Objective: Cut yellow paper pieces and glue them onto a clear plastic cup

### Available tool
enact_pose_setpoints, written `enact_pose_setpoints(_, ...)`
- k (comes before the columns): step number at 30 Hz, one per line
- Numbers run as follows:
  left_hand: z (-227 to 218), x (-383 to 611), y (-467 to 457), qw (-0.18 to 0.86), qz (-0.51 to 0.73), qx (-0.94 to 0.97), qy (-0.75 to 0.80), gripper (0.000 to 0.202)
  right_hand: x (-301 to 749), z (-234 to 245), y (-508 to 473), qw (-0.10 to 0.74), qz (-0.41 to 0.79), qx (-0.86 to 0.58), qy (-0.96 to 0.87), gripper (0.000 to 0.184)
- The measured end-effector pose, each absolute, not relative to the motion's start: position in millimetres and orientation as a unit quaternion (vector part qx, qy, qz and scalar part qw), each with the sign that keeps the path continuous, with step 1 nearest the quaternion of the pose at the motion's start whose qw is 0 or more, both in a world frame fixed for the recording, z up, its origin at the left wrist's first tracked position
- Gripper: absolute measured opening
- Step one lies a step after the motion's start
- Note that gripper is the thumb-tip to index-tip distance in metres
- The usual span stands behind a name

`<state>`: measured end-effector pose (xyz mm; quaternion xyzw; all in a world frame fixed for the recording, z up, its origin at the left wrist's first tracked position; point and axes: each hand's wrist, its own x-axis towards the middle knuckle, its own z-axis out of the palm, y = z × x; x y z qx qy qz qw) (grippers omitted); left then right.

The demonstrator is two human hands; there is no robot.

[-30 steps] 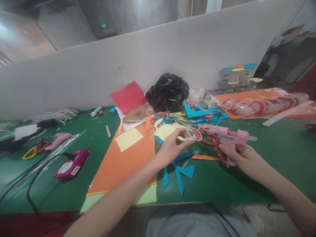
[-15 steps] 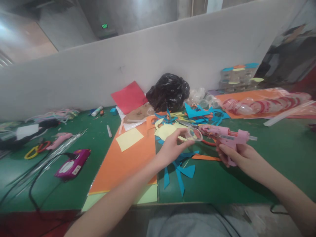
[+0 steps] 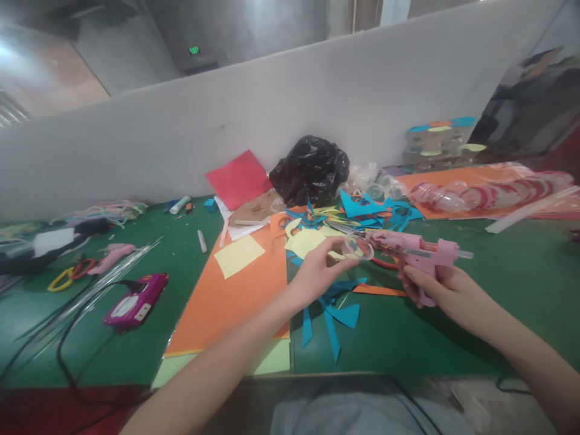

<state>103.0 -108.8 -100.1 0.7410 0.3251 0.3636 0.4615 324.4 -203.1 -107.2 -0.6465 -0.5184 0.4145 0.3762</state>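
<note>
My left hand (image 3: 324, 266) pinches a small clear plastic cup (image 3: 360, 248) by its side, the round rim turned toward me. My right hand (image 3: 437, 284) is wrapped round the handle of a pink hot glue gun (image 3: 410, 246), a clear glue stick poking out of its back end. The gun's nozzle points left, close by the cup's rim; whether they touch I cannot tell. Under and behind the hands lie blue paper scraps (image 3: 335, 317), pale yellow paper (image 3: 306, 243) and an orange strip (image 3: 378, 290). Red-handled scissors (image 3: 385, 264) show partly beneath the gun.
Orange sheets (image 3: 235, 302) cover the table's middle. A black plastic bag (image 3: 310, 169) sits against the wall beside several clear cups (image 3: 362, 178). At left are a purple power strip (image 3: 136, 302), glue sticks, yellow-handled scissors (image 3: 61, 280) and a second pink glue gun (image 3: 113, 258). Joined cups (image 3: 493, 194) lie right.
The whole view has shifted very slightly. Both hands keep the same hold on the cup and the glue gun, with no clear movement between them.
</note>
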Motion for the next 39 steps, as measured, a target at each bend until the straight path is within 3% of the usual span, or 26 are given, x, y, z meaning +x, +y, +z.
enact_pose_setpoints(39,-99.8,101.3,-109.3,0.451,0.357,0.747,0.334,0.035,319.0,-96.8,-201.8,0.346,0.400,-0.656,-0.538,0.083)
